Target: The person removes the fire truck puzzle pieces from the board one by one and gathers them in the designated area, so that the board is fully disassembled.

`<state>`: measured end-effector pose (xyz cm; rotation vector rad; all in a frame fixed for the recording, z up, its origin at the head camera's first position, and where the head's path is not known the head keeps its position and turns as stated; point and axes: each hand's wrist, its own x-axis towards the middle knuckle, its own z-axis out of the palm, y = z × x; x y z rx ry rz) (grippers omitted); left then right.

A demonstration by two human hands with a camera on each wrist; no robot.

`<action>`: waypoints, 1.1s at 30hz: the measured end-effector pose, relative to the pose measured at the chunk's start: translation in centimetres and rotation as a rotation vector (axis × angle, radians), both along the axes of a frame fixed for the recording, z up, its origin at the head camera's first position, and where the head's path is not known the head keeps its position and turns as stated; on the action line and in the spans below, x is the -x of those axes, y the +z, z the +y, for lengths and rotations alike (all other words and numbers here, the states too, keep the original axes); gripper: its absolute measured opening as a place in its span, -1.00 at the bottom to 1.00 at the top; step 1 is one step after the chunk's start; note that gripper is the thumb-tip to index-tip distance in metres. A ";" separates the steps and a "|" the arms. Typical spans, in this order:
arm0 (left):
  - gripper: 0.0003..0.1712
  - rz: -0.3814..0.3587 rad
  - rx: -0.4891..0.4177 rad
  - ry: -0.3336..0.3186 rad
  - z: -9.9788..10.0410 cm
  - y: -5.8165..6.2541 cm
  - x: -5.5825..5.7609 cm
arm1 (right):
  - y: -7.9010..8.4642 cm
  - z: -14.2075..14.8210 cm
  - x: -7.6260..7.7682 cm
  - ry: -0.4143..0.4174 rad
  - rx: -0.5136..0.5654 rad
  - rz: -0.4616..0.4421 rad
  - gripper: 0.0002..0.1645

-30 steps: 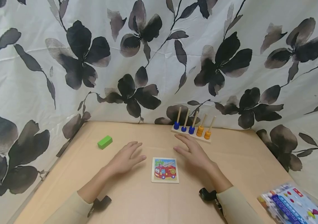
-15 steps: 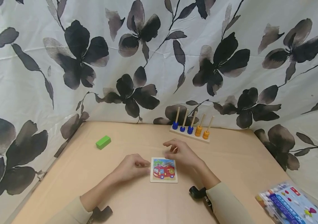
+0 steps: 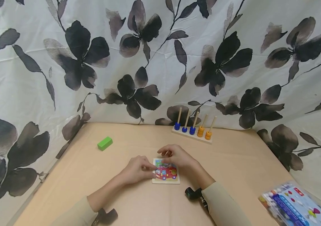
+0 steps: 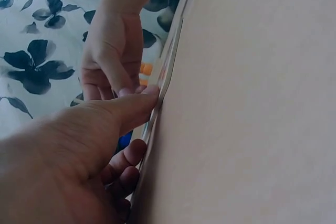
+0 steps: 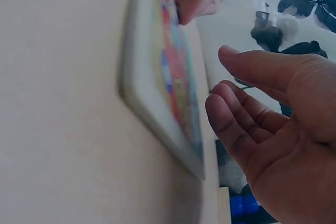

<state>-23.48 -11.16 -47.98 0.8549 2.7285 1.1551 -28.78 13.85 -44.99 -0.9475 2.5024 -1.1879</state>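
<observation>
A square wooden picture puzzle (image 3: pixel 166 173) showing a red fire engine lies flat on the table in the head view. My left hand (image 3: pixel 138 169) is at its left side, with index and thumb tips apart over the frame's edge and the picture. In the left wrist view, that left hand (image 4: pixel 89 145) has its thumb right at the thin edge of the board (image 4: pixel 168 69). Over the puzzle's far edge, my right hand (image 3: pixel 178 156) hovers with loosely bent fingers. Between the fingers and thumb of the right hand (image 5: pixel 273 98) there is a gap with nothing in it.
Behind the puzzle stands a peg counter (image 3: pixel 192 133) with blue and orange beads. A green block (image 3: pixel 105 143) lies at the back left of the table (image 3: pixel 126 135). At the front right is a clear-lidded pack (image 3: pixel 298 204). Floral cloth (image 3: pixel 160 62) hangs behind the table.
Both hands, first spread wide on either side of the puzzle, have come inward. The left fingers now overlap the puzzle's left edge; the right hand has lowered over its far edge. The puzzle stays put.
</observation>
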 end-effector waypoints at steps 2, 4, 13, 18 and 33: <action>-0.71 -0.001 -0.001 0.008 0.0 -0.1 0.0 | -0.5 -0.2 0.0 0.010 -0.006 0.003 -0.59; -0.72 -0.003 -0.002 0.014 0.0 -0.1 -0.1 | -0.9 -0.3 0.0 0.012 -0.015 0.004 -0.62; -0.73 -0.007 -0.002 0.023 0.1 -0.1 -0.2 | -1.7 -0.4 -0.3 0.037 -0.046 -0.030 -0.66; -0.74 0.003 0.008 0.031 0.2 -0.2 -0.2 | -2.0 -0.5 -0.3 0.040 -0.053 -0.016 -0.70; -0.75 -0.015 0.004 0.034 0.1 0.0 -0.2 | -2.1 -1.3 -0.1 0.035 -0.081 0.005 -0.81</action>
